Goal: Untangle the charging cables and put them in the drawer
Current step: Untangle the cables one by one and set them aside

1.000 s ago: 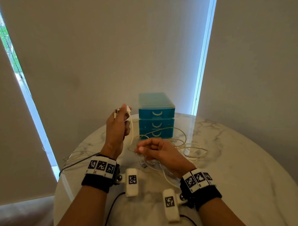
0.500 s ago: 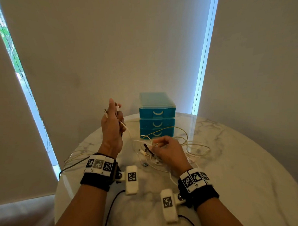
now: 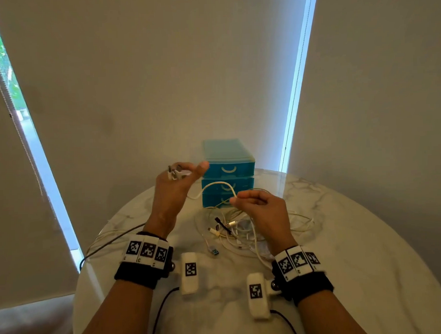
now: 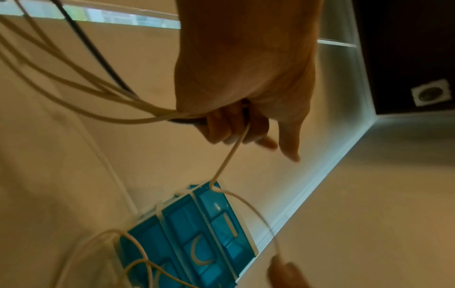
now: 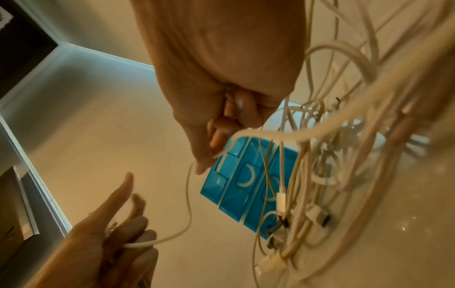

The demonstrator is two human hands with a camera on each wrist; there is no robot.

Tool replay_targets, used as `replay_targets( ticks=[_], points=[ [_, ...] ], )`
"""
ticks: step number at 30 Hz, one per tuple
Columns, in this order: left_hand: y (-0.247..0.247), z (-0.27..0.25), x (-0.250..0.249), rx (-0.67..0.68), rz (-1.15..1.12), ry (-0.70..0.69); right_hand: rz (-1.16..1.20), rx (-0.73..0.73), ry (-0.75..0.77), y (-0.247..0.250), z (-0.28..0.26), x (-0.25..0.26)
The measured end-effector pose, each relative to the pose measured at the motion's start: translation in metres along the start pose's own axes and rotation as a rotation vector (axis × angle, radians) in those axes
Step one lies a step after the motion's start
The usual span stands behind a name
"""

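Over the round marble table, my raised left hand (image 3: 179, 172) holds several cable plug ends, its fingers curled round white cables and a black one (image 4: 187, 121), thumb stuck out. One white cable (image 3: 219, 185) arcs from it across to my right hand (image 3: 236, 198), which pinches it between thumb and finger just above the tangle of white charging cables (image 3: 238, 232) on the table. Behind both hands stands the blue three-drawer unit (image 3: 228, 175), all drawers shut. In the right wrist view the pinched cable (image 5: 188, 204) loops down to the left hand (image 5: 118, 233).
The table (image 3: 355, 249) has its far edge close to a blind-covered wall. Several cables (image 3: 109, 242) trail from my left hand over the table's left edge. A loose blue-tipped USB plug (image 3: 213, 252) lies near the front of the tangle.
My right hand has lifted off the tangle with a white cable strand pinched in it. The left hand has shifted right toward the drawer unit and spread its thumb.
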State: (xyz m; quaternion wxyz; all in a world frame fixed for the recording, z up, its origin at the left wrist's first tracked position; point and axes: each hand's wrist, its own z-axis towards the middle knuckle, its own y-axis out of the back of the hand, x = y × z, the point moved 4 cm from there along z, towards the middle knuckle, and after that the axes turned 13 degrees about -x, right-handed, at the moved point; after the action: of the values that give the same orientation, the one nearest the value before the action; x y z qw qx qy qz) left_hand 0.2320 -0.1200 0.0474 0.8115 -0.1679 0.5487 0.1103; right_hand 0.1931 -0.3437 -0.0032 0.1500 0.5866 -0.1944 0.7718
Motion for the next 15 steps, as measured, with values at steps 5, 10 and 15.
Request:
replay_targets(
  ticks=[5,10,15],
  points=[
    [-0.027,-0.028,0.009,0.405,0.267,0.02,0.162,0.062,-0.072,-0.002,-0.003,0.01],
    [-0.025,-0.019,0.011,0.249,0.178,-0.023,0.102,0.147,-0.058,-0.006,-0.007,0.007],
    [-0.007,-0.002,0.011,-0.075,-0.083,-0.015,-0.185,0.319,-0.082,-0.009,-0.009,-0.003]
  ],
)
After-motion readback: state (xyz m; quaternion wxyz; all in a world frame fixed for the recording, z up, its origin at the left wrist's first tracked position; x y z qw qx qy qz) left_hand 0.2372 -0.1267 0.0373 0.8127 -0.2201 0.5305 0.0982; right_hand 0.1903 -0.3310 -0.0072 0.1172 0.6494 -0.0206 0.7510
